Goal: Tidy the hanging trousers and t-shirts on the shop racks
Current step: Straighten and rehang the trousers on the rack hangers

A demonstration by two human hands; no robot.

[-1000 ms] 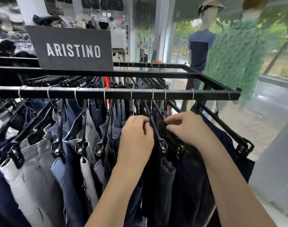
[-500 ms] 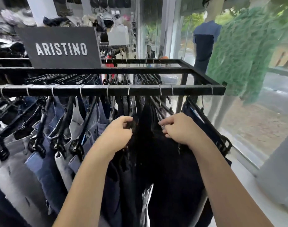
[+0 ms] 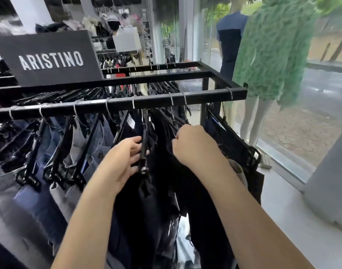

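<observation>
So, two hands in this shot. The left hand [image 3: 125, 158] is open, fingers spread and loosely bent, resting against one thin black plastic hanger [image 3: 143, 144] with a metal clip at its low end. The right hand [image 3: 193, 144] is balled up, knuckles on top, fingers dug into the top of the dark trousers [image 3: 162, 195]. Can't tell if it's cloth or hanger under them. Those trousers hang toward the right end of the rack [image 3: 127, 105], which has square black metal bars, three of them going across. I count about eight silver wire hooks on the front bar. Left of the hands are blue and grey jeans [image 3: 40, 200]. One black sign [image 3: 49, 59] reads ARISTINO. By the window are two mannequins, in a blue t-shirt [image 3: 231, 35] and a green patterned shirt [image 3: 273, 55].
</observation>
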